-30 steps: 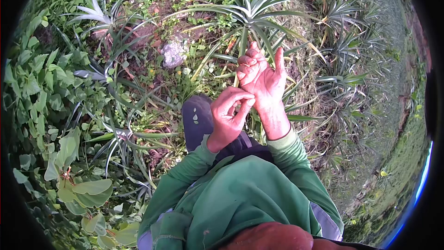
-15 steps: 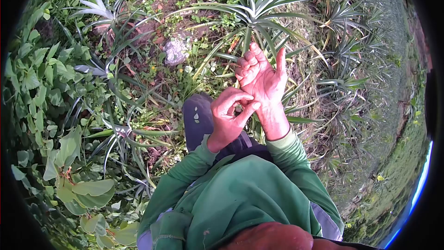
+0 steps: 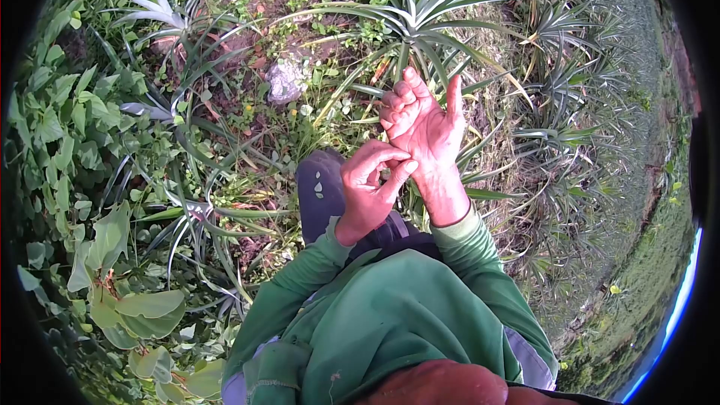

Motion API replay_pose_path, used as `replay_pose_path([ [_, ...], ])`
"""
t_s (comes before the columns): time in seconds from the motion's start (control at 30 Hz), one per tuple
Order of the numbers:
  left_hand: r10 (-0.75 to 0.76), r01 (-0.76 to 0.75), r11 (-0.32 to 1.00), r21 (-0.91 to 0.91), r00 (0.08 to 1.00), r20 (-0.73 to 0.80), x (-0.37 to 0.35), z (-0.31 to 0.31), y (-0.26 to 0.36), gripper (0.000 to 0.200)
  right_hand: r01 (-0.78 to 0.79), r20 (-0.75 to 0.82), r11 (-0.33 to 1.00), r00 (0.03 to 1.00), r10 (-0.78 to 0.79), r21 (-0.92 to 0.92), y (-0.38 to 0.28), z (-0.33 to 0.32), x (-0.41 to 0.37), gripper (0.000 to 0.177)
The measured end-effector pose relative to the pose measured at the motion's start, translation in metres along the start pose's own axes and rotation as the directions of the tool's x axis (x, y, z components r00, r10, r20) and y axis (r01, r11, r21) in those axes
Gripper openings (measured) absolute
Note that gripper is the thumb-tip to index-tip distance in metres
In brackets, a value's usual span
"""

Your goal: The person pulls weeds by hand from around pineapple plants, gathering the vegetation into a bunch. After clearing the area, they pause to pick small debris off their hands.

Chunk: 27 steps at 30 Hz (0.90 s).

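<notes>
My left hand (image 3: 373,189) is closed in a pinch, its thumb and forefinger tips close together at the base of my right palm. Whether anything tiny lies between those tips is too small to make out. Palm up, my right hand (image 3: 424,126) holds nothing; its fingers curl loosely and the thumb stands out to the side. Small dark specks mark the right palm and thumb. Green sleeves (image 3: 471,244) reach to both wrists. Just beyond my right fingertips grows a spiky pineapple plant (image 3: 409,22).
More pineapple plants (image 3: 555,30) run in rows on the right. Others (image 3: 196,211) stand at the left among leafy weeds (image 3: 52,127). A pale rock (image 3: 286,82) lies ahead on the ground. My dark-clad leg (image 3: 319,187) shows below the left hand.
The left thumb tip has shifted slightly up and left, drawing nearer the forefinger. My right hand stays nearly in the same place.
</notes>
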<state>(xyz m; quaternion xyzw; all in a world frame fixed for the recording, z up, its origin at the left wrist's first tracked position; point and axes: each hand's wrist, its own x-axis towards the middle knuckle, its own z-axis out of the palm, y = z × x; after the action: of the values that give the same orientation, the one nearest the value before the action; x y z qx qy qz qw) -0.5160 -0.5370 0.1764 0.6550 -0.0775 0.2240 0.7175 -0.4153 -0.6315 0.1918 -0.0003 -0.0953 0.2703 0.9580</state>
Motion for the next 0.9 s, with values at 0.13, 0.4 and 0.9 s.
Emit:
replay_pose_path([
  [0.13,0.009,-0.009,1.0,0.009,1.0,-0.001,0.0002,-0.0002,0.0018,0.015,0.003,-0.016,1.0,1.0,-0.003,0.005,0.0009,0.003,0.0,0.077],
  [0.4,0.034,-0.035,0.999,0.036,0.998,0.05,-0.0024,-0.0039,0.0006,0.023,0.005,0.023,1.0,1.0,-0.005,-0.012,0.0005,0.0033,0.0014,0.077],
  [0.9,0.029,-0.03,0.999,0.031,0.999,0.031,-0.0041,-0.0067,0.0052,0.019,0.008,0.01,1.0,1.0,-0.008,-0.02,0.0038,0.0063,0.0003,0.076],
])
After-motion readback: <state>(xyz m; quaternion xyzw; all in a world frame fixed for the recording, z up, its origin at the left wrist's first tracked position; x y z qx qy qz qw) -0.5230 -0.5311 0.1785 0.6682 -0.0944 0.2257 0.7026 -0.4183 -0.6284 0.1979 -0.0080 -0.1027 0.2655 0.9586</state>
